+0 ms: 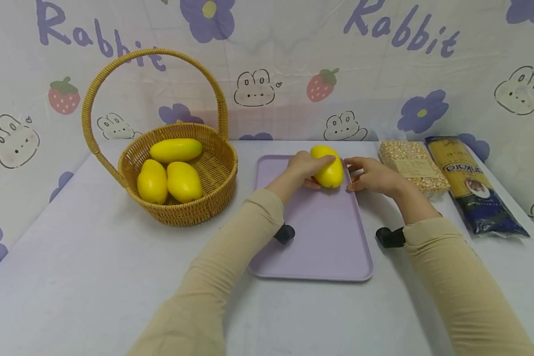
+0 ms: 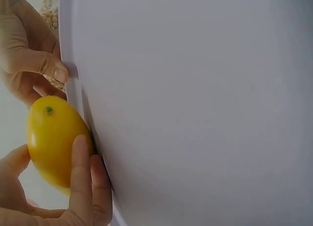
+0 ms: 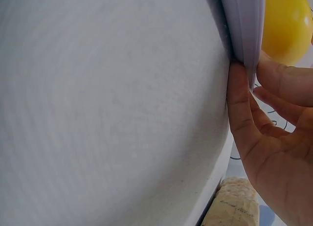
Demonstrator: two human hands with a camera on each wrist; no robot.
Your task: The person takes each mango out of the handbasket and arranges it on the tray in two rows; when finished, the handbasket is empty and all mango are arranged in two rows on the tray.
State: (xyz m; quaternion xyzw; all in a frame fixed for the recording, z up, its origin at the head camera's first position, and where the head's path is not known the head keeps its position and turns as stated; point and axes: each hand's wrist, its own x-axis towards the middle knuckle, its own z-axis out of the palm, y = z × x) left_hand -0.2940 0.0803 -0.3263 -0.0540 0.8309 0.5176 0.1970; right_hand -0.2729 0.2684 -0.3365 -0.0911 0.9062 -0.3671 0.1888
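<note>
My left hand (image 1: 303, 166) grips a yellow mango (image 1: 329, 168) over the far right part of a lilac tray (image 1: 316, 247). In the left wrist view the fingers and thumb curl round the mango (image 2: 54, 138), whose green stem spot faces up. At the tray's right rim is my right hand (image 1: 371, 175); the right wrist view shows its thumb and fingers pinching the tray edge (image 3: 244, 30). Close beside that hand, the mango (image 3: 286, 28) shows on the far side of the rim.
A wicker basket (image 1: 224, 190) with a tall handle stands at the left, holding three yellow mangoes (image 1: 184, 182). Right of the tray lie a clear bag of corn kernels (image 1: 414, 165) and a pasta packet (image 1: 476, 185). A printed cloth (image 1: 289, 54) hangs behind.
</note>
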